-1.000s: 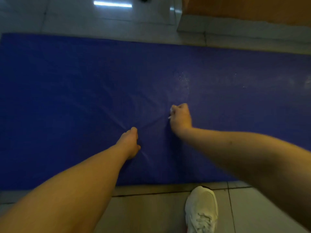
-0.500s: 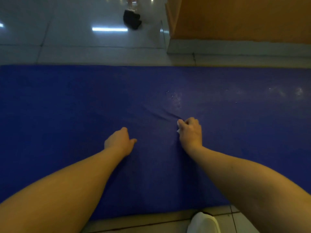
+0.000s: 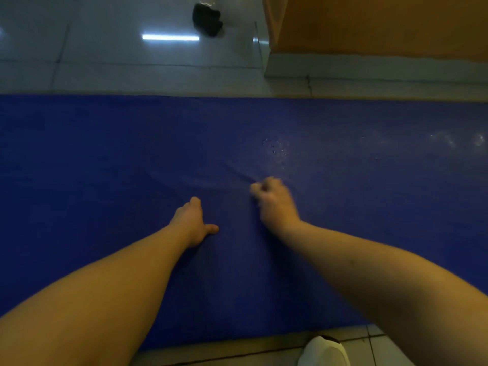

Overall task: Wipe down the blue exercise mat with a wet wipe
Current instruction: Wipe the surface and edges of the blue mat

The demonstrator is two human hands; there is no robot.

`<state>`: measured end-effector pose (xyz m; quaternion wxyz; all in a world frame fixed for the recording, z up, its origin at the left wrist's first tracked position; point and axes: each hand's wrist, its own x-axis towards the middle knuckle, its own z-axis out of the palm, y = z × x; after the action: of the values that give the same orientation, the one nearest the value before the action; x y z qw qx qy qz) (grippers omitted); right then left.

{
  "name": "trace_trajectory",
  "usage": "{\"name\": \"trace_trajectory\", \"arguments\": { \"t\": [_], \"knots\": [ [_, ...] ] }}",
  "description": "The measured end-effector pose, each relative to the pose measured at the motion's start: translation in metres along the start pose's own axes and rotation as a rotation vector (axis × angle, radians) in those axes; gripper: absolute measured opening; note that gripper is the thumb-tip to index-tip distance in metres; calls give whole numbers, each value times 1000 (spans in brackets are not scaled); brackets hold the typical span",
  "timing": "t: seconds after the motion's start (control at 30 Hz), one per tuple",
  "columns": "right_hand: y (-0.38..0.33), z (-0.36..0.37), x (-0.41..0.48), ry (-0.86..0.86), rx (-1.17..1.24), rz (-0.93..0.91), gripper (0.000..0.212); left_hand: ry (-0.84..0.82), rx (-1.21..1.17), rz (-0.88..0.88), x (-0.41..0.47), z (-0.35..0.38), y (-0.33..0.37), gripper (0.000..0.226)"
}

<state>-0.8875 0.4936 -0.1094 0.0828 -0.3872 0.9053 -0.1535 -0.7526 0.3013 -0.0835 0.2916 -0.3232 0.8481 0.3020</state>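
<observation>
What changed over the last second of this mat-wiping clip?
The left hand loosened from a fist bunching the blue mat to resting on it, thumb out; creases there flattened. The view tilted up, bringing in a black object. The right hand still grips the wet wipe on the mat.

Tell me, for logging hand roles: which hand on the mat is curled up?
The right hand, fisted and motion-blurred; the left hand rests open, thumb out.
</observation>
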Motion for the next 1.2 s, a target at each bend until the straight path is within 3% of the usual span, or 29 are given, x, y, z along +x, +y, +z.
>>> {"name": "trace_trajectory", "arguments": {
  "t": [0.03,0.1,0.2,0.27,0.43,0.6,0.63,0.73,0.83,0.93,1.1,1.2],
  "knots": [
    [23,-12,-1,65,-84,89,9,-4,-2,-2,0,1,1,74],
    [51,-23,1,91,-62,298,15,3,0,1,1,2,0,76],
    [31,-18,8,118,-10,360,13,8,13,-1,3,1,0,74],
    [-5,-1,14,156,55,298,6,5,3,-10,3,2,0,75],
    [-89,35,18,-59,211,4,30,24,0,5,1,1,0,72],
    [-51,25,18,-91,118,-189,49,22,-1,-2,-1,0,1,68],
    [-35,19,21,-93,103,-170,45,18,-4,-5,-1,-1,1,67],
    [19,-12,21,8,76,111,9,4,-13,-10,-1,-1,1,69],
    [64,-33,22,129,126,526,12,0,-5,-13,1,0,1,71],
    [50,-23,33,211,186,683,12,-3,8,-20,4,1,1,75],
    [-28,10,29,62,255,410,7,14,-5,-41,1,0,4,84],
    [-48,4,17,-128,224,225,20,68,-18,-48,-8,4,7,83]
  ]
}}
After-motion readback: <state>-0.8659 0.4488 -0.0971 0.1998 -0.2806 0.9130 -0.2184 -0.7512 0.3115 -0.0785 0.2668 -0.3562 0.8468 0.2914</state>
